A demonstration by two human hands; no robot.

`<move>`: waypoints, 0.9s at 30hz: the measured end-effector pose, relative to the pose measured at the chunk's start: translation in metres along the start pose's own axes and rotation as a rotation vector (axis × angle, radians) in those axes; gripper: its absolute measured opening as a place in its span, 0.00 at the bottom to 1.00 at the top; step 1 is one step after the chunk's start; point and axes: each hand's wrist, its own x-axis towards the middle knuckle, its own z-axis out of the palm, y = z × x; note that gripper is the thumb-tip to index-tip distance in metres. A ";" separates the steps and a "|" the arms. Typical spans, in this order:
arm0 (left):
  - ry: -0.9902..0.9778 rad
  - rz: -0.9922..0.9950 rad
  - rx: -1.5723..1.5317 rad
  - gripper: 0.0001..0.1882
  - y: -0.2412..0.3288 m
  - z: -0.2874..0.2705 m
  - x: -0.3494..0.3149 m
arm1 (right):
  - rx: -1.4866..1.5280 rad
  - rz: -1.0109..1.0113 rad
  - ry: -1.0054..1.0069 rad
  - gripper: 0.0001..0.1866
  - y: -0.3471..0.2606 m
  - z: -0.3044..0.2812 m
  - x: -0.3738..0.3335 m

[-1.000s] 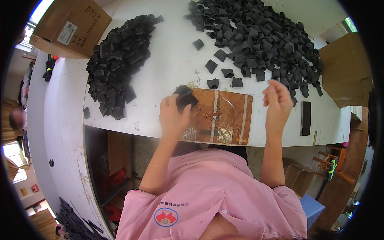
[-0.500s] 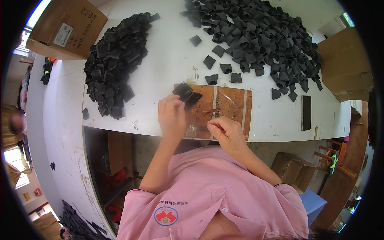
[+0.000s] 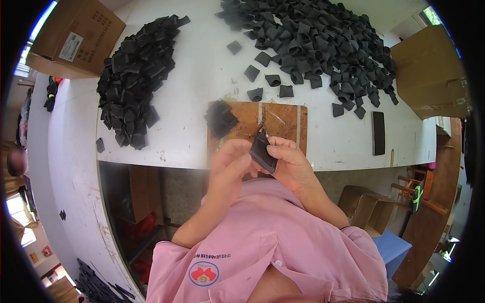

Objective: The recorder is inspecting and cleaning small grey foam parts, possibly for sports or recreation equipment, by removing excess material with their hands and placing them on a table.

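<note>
Between my two hands a black fabric piece (image 3: pixel 262 153), tilted and flat-looking, is held just above the near edge of a brown wooden board (image 3: pixel 288 115). My right hand (image 3: pixel 293 164) pinches its right side, thumb on top. My left hand (image 3: pixel 228 164), a little blurred, has its fingers closed at the piece's left side. A few overlapping black fabric pieces (image 3: pixel 221 120) lie blurred on the board's far left corner. A thin dark stick-like thing (image 3: pixel 259 128) shows on the board just beyond the held piece; what it is I cannot make out.
A heap of flat black pieces (image 3: pixel 134 81) lies on the white table (image 3: pixel 197 60) at left. A bigger heap of open, tube-like black pieces (image 3: pixel 313 45) covers the far right. Cardboard boxes stand at the far left (image 3: pixel 76 40) and right (image 3: pixel 429 73). A black phone-like slab (image 3: pixel 378 133) lies at right.
My left hand has come back from the loose pieces toward my right hand. A black piece is now held between both hands, and several others lie on the board. The view has shifted slightly.
</note>
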 end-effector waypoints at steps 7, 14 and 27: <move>0.065 0.000 0.216 0.06 -0.001 -0.004 -0.006 | 0.004 0.011 0.065 0.12 0.007 -0.012 0.000; 0.086 0.014 0.279 0.05 -0.002 -0.006 -0.006 | 0.070 0.041 0.021 0.12 0.005 -0.015 0.001; 0.072 -0.009 0.213 0.05 -0.001 -0.001 -0.008 | 0.096 0.065 0.007 0.12 0.003 -0.006 -0.002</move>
